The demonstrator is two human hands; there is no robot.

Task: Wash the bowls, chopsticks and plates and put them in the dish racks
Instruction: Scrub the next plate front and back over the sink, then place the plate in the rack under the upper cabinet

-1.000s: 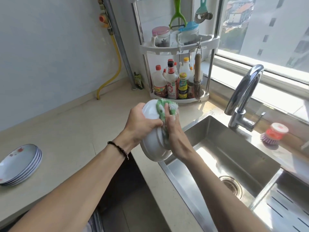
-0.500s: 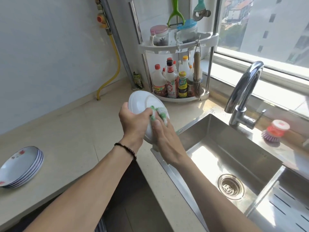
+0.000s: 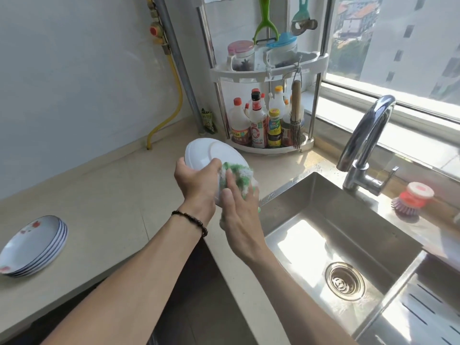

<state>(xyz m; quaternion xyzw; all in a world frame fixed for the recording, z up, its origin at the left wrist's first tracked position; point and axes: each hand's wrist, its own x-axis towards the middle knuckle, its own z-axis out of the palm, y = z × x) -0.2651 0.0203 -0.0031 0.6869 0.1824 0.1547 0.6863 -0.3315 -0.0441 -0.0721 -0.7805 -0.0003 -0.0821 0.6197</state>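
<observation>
Stretching across the lower left, the beige countertop (image 3: 104, 195) runs back to the white wall and meets the stainless steel sink (image 3: 348, 220) on the right, whose basin catches bright sunlight around the round drain (image 3: 344, 281). A curved chrome faucet (image 3: 366, 140) rises behind the basin, below the window. In the far corner stands a white two-tier corner rack (image 3: 268, 73) with sauce bottles (image 3: 258, 125) on its lower shelf and lidded jars above, a small whisk brush (image 3: 296, 115) hanging from its edge. On the counter at the far left sits a stack of plates (image 3: 32, 245) with a red pattern, well apart from the hands. Held up over the counter edge just left of the sink is a white plate (image 3: 211, 153), tilted with its underside toward the camera. The left hand (image 3: 196, 180) grips the plate's lower rim, thumb curled over the underside and the other fingers hidden behind it. The right hand (image 3: 239, 212) presses a green and white sponge (image 3: 239, 175) against the plate's right side, thumb lying along the sponge; how the other fingers lie I cannot tell. A red and purple dish brush (image 3: 413, 197) rests on the sink ledge right of the faucet. A dark beaded bracelet (image 3: 190, 220) circles the left wrist.
</observation>
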